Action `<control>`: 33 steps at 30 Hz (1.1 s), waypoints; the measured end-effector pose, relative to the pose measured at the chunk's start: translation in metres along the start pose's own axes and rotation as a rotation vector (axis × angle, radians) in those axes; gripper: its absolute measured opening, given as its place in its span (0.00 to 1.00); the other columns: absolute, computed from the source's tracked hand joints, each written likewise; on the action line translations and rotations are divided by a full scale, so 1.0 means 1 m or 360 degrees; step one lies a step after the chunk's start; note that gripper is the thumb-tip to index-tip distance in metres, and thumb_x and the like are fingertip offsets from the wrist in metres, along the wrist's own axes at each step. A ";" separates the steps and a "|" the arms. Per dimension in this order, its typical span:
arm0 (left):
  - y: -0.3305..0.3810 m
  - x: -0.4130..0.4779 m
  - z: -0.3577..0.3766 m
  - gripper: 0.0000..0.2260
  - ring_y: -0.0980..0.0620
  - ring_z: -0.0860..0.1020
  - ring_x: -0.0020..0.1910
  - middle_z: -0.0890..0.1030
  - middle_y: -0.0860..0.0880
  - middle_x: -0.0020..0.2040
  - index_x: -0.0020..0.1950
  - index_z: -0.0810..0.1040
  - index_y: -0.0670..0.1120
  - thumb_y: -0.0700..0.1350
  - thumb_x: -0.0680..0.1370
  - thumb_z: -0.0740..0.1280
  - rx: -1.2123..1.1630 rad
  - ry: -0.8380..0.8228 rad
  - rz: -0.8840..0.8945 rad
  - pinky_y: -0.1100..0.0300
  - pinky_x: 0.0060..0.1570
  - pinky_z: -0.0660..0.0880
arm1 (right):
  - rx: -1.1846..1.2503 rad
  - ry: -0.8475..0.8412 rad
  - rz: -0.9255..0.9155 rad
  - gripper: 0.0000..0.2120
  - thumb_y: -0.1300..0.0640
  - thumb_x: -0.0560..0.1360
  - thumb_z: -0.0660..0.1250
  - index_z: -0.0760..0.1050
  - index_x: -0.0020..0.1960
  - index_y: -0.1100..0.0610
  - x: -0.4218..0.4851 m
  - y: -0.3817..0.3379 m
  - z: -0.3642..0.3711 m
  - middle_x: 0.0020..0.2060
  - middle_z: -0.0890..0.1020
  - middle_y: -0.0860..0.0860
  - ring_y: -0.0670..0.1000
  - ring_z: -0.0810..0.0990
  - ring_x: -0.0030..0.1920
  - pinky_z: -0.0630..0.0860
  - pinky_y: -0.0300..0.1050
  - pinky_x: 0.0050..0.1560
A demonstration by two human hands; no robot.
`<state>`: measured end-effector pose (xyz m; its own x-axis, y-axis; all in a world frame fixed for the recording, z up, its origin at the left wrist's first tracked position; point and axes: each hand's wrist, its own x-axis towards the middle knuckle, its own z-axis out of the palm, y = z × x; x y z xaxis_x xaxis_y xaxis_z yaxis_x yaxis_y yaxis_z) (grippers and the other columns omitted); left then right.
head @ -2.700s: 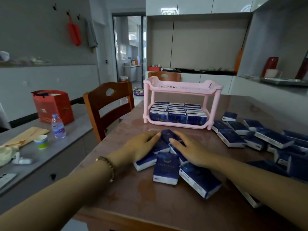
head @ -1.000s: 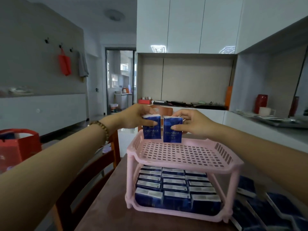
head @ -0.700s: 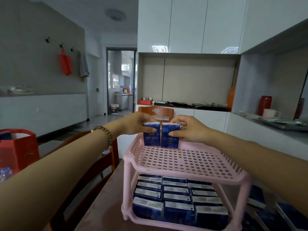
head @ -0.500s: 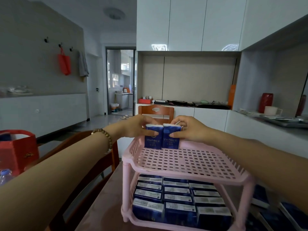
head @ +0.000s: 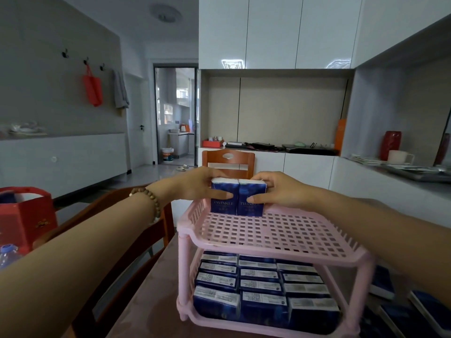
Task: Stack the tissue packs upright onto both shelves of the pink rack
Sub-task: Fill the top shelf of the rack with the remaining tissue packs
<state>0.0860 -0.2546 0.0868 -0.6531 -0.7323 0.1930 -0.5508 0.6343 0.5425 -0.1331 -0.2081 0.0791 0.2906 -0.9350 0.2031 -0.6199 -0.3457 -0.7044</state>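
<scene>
Gripping 2 upright tissue packs (head: 236,200) w/ both hands' fingers (head: 223,195) on top shelf (head: 271,231); lower shelf (head: 263,284) full.

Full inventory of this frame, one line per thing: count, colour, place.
pink rack: 1, pink, two shelves, on the table
held tissue packs: 2, blue, upright, side by side at the top shelf's far edge
lower-shelf tissue packs: about a dozen, blue, filling the lower shelf
loose tissue packs: several, blue, on the table right of the rack
wooden chairs: 2, brown, behind and left of the table
red bag: 1, far left
left hand: gripping the left pack
right hand: gripping the right pack
</scene>
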 end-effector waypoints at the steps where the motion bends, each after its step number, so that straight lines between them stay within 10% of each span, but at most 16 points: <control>1: 0.000 -0.001 0.000 0.10 0.52 0.79 0.55 0.79 0.51 0.55 0.56 0.74 0.53 0.45 0.75 0.68 -0.0008 0.0003 0.0011 0.55 0.52 0.79 | -0.0034 0.0003 -0.0017 0.17 0.62 0.71 0.71 0.73 0.58 0.60 0.001 0.001 0.001 0.54 0.81 0.55 0.52 0.80 0.55 0.79 0.48 0.55; 21: 0.058 -0.077 -0.003 0.23 0.63 0.66 0.60 0.68 0.60 0.62 0.69 0.69 0.52 0.55 0.75 0.65 0.0209 0.0383 0.0112 0.76 0.49 0.63 | -0.0188 0.0210 -0.0234 0.21 0.50 0.70 0.71 0.70 0.60 0.46 -0.074 -0.067 -0.013 0.59 0.73 0.41 0.43 0.77 0.56 0.71 0.31 0.43; 33: 0.078 -0.237 0.093 0.32 0.59 0.75 0.57 0.74 0.59 0.61 0.63 0.72 0.60 0.74 0.64 0.62 0.0033 -0.0235 -0.0367 0.56 0.59 0.75 | -0.0061 -0.0546 0.0090 0.16 0.49 0.72 0.69 0.74 0.59 0.45 -0.210 -0.045 0.056 0.58 0.77 0.39 0.39 0.77 0.57 0.75 0.32 0.56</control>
<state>0.1497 -0.0081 0.0075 -0.5767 -0.8150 -0.0556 -0.7035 0.4609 0.5409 -0.1254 0.0076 0.0298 0.4788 -0.8742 -0.0806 -0.6670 -0.3026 -0.6808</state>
